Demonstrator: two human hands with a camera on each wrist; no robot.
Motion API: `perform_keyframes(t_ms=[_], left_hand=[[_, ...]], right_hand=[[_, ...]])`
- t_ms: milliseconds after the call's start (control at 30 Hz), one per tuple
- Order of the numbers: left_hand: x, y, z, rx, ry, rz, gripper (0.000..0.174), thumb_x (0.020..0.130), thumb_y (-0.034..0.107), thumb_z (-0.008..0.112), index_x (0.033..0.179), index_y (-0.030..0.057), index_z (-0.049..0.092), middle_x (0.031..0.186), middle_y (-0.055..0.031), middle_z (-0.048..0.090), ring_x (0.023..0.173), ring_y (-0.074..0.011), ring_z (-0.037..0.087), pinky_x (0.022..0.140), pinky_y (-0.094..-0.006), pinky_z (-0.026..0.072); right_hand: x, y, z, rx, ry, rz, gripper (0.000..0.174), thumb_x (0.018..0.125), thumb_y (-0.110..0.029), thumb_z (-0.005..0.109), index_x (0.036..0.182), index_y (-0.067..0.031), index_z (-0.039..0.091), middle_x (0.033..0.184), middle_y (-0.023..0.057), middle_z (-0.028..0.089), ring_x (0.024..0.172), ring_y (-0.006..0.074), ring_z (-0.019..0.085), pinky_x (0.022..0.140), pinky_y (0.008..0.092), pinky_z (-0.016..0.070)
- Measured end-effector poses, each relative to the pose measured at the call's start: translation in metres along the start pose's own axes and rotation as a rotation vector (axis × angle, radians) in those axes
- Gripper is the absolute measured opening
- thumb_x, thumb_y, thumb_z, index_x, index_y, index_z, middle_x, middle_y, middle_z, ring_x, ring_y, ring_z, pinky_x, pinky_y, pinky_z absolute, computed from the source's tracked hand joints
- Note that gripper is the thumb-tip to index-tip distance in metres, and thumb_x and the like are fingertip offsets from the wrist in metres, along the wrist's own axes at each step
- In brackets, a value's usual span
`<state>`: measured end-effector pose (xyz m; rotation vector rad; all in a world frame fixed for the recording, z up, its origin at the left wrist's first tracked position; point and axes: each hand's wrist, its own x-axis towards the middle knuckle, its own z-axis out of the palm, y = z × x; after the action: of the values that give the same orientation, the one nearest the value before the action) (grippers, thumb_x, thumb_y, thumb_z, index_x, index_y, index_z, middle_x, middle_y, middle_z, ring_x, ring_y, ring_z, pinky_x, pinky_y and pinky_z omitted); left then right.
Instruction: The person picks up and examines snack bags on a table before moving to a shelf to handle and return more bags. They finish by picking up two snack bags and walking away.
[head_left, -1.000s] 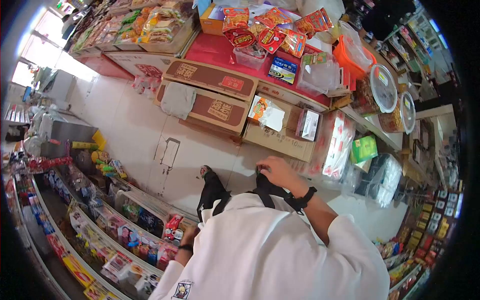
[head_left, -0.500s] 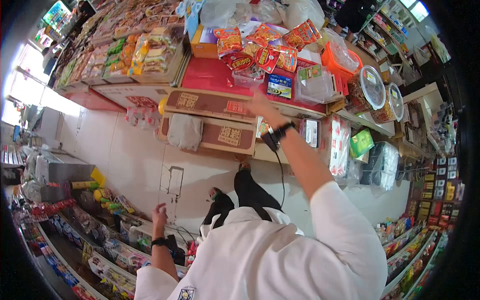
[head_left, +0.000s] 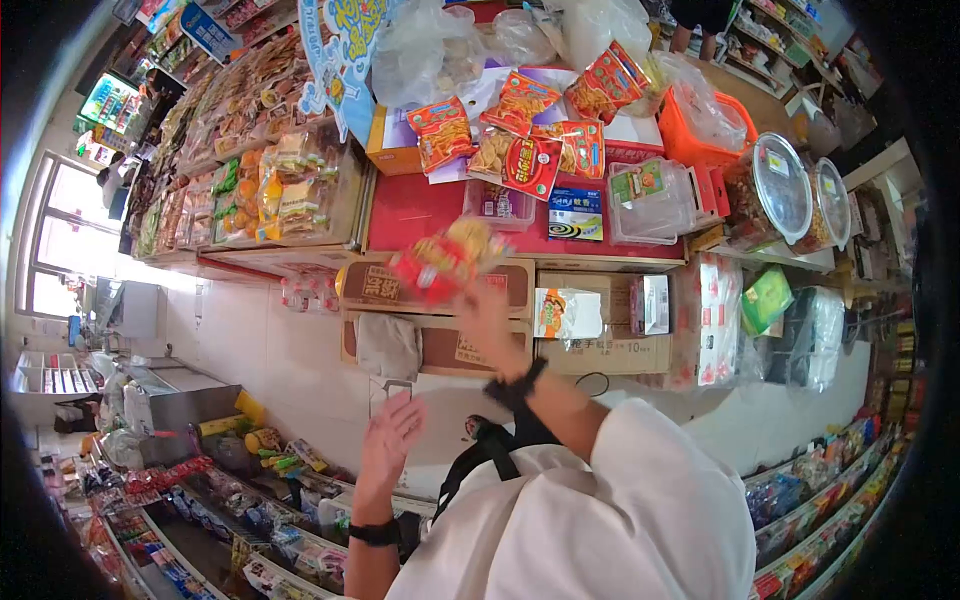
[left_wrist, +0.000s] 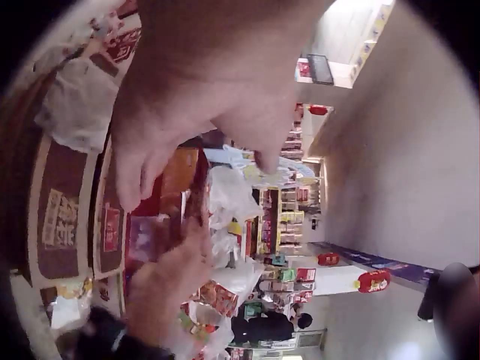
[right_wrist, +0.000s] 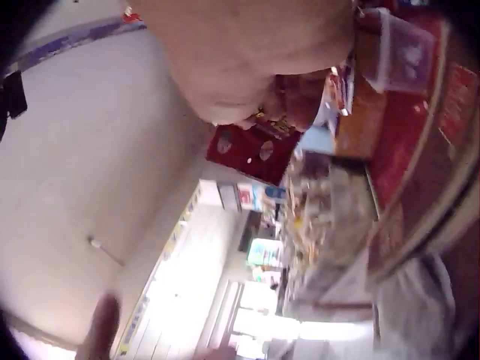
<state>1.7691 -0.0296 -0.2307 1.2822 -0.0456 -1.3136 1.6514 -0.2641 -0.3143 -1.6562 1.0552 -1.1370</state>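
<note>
The right hand (head_left: pixel 485 325), bare at the knee a second ago, now grips a red snack packet (head_left: pixel 430 268) above the brown cartons (head_left: pixel 432 292). One red packet is gone from the pile over the clear plastic tub (head_left: pixel 502 207). The left hand (head_left: pixel 393 430) has risen near the grey cloth (head_left: pixel 388 345).

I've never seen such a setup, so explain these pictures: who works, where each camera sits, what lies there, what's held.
No robot here: a person works with bare hands. The view from above comes from a head camera; the other two come from a camera on each wrist. The right hand holds a red packet, blurred; the left hand is open and empty. On the red counter are a blue box and clear tubs, with snack bags behind them.
</note>
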Motion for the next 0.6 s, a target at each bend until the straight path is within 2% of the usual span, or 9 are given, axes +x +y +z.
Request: perform_keyframes(t_ms=[67,133,300,367,400,433,467,533,600], left_hand=[[0.026,0.025,0.044,-0.117,-0.003,-0.068,0.038,0.105,0.029,0.058,0.13,0.0007,0.058,0.115,-0.0124,0.07,0.097,-0.0227,0.07,0.091,-0.0377,0.0559],[0.044,0.026,0.049,-0.239,-0.005,-0.132,0.035,0.105,0.028,0.058,0.126,0.0,0.059,0.117,-0.0117,0.07,0.092,-0.0223,0.07,0.091,-0.0391,0.0564],[0.075,-0.027,0.0,0.324,0.21,0.036,0.018,0.098,0.009,0.066,0.114,0.0002,0.066,0.104,-0.0095,0.072,0.091,-0.0186,0.07,0.081,-0.0343,0.0575],[0.055,-0.018,0.016,0.668,0.239,0.13,0.014,0.096,0.003,0.066,0.11,-0.002,0.067,0.099,-0.0064,0.073,0.089,-0.0125,0.068,0.077,-0.0301,0.0555],[0.048,-0.015,0.019,0.674,0.238,0.132,0.014,0.096,0.003,0.066,0.11,-0.002,0.067,0.099,-0.0064,0.073,0.089,-0.0125,0.068,0.077,-0.0301,0.0555],[0.04,-0.014,0.019,0.751,0.167,0.147,0.015,0.096,0.003,0.066,0.111,-0.001,0.067,0.1,-0.0054,0.073,0.088,-0.0119,0.068,0.078,-0.03,0.0553],[0.035,-0.013,0.022,0.828,0.089,0.167,0.017,0.096,0.003,0.066,0.112,0.0,0.068,0.101,-0.0043,0.073,0.087,-0.0114,0.067,0.079,-0.0299,0.0551],[0.026,-0.006,0.038,0.694,0.067,0.2,0.019,0.096,0.003,0.066,0.115,0.0019,0.067,0.101,-0.0017,0.073,0.089,-0.0104,0.067,0.083,-0.0297,0.0538],[0.013,0.015,0.054,0.847,0.052,0.167,0.024,0.096,0.001,0.065,0.12,0.0002,0.063,0.104,-0.004,0.072,0.096,-0.0106,0.066,0.088,-0.0306,0.0529]], right_hand=[[-0.061,-0.007,-0.002,0.128,-0.333,0.005,0.051,0.084,-0.01,0.066,0.135,-0.0144,0.066,0.086,0.0205,0.069,0.075,0.0383,0.068,0.07,0.0442,0.0538],[-0.084,-0.029,-0.03,0.129,-0.605,0.008,0.051,0.092,-0.01,0.064,0.143,-0.0159,0.06,0.102,0.0182,0.071,0.082,0.025,0.071,0.07,0.0344,0.0573],[-0.053,0.021,-0.062,0.253,-0.845,0.319,0.061,0.088,-0.005,0.071,0.146,-0.0099,0.056,0.114,0.0147,0.072,0.091,0.0176,0.073,0.069,0.0327,0.0591],[-0.006,0.098,-0.053,0.692,-0.211,0.373,0.023,0.088,-0.004,0.072,0.11,-0.0063,0.068,0.09,0.0024,0.07,0.071,0.0143,0.067,0.064,0.0303,0.0561],[0.044,0.099,-0.074,0.137,-0.012,0.323,0.019,0.088,-0.004,0.072,0.104,-0.0057,0.062,0.082,-0.0003,0.064,0.07,0.0142,0.062,0.06,0.031,0.0527],[0.083,0.159,-0.07,0.369,0.194,0.441,0.033,0.087,-0.008,0.075,0.115,-0.003,0.059,0.089,0.0025,0.064,0.073,0.0142,0.06,0.062,0.0305,0.0504],[0.12,0.165,-0.077,0.237,0.423,0.308,0.043,0.085,-0.013,0.081,0.119,0.0002,0.058,0.085,0.0007,0.057,0.078,0.0128,0.054,0.071,0.03,0.0492],[0.174,0.164,-0.093,-0.05,0.514,0.264,0.062,0.079,-0.024,0.087,0.124,0.0019,0.053,0.096,0.0089,0.065,0.084,0.0213,0.063,0.076,0.033,0.052],[0.202,0.172,-0.086,-0.156,0.482,0.397,0.057,0.079,-0.024,0.086,0.12,0.0021,0.057,0.098,0.0137,0.068,0.086,0.0263,0.067,0.077,0.0344,0.053]])
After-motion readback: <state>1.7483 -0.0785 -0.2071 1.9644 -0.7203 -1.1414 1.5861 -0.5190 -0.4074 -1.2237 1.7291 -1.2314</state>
